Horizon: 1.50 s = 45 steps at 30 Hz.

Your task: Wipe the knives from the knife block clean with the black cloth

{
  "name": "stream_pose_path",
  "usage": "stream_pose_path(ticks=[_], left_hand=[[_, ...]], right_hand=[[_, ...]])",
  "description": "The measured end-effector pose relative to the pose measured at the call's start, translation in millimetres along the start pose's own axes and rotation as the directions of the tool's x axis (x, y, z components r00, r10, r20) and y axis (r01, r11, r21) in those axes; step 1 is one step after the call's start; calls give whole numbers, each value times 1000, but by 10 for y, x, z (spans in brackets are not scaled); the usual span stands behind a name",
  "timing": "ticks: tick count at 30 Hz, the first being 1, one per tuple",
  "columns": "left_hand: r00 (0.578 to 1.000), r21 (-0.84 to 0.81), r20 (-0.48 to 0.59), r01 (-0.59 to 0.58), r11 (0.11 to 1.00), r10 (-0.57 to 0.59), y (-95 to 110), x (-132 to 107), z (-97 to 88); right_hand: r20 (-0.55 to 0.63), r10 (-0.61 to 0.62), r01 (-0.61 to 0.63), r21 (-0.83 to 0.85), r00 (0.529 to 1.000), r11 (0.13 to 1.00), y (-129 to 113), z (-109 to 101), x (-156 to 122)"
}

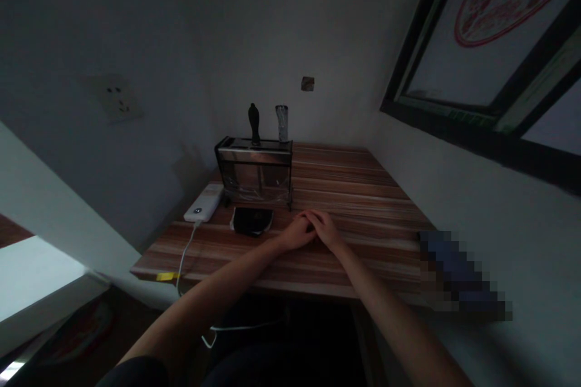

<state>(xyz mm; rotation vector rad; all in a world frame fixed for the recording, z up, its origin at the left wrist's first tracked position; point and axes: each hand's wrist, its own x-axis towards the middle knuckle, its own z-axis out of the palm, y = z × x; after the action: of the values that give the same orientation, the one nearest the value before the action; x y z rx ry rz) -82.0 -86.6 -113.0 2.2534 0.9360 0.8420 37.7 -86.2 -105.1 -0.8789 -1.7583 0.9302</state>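
Observation:
My left hand (297, 233) and my right hand (325, 228) rest together on the wood-patterned table (345, 187), fingertips meeting and overlapping. The fingers of both look loosely stretched out, and no object shows in either hand; the space under the palms is hidden. Just left of my left hand lies a small dark pouch or wallet (251, 220) with a pale edge. Behind it stands a black-framed holder (254, 157) with clear sides, apart from my hands. A dark handle (254, 124) and a grey, shiny handle-like piece (282, 124) rise from its top.
A white power bank (204, 203) lies at the table's left, its white cable (184, 257) hanging over the front edge near a yellow tag (167, 276). Walls border the table. A pixelated dark object (458, 272) is at the right; a socket (118, 100) is on the left wall.

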Motion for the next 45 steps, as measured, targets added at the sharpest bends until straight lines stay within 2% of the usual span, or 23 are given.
stream_pose_path(ticks=[14, 22, 30, 45], left_hand=[[1000, -12, -3, 14, 1000, -14, 28, -8, -6], [1000, 3, -4, 22, 1000, -22, -6, -9, 5], [999, 21, -29, 28, 999, -27, -10, -16, 19], [999, 3, -7, 36, 999, -36, 3, -12, 2]], right_hand=[[17, 2, -3, 22, 1000, 1000, -52, 0, -9], [4, -28, 28, 14, 1000, 1000, -24, 3, -4], [-10, -7, 6, -21, 1000, 1000, 17, 9, 5], [-1, -17, 17, 7, 1000, 1000, 33, 6, 2]])
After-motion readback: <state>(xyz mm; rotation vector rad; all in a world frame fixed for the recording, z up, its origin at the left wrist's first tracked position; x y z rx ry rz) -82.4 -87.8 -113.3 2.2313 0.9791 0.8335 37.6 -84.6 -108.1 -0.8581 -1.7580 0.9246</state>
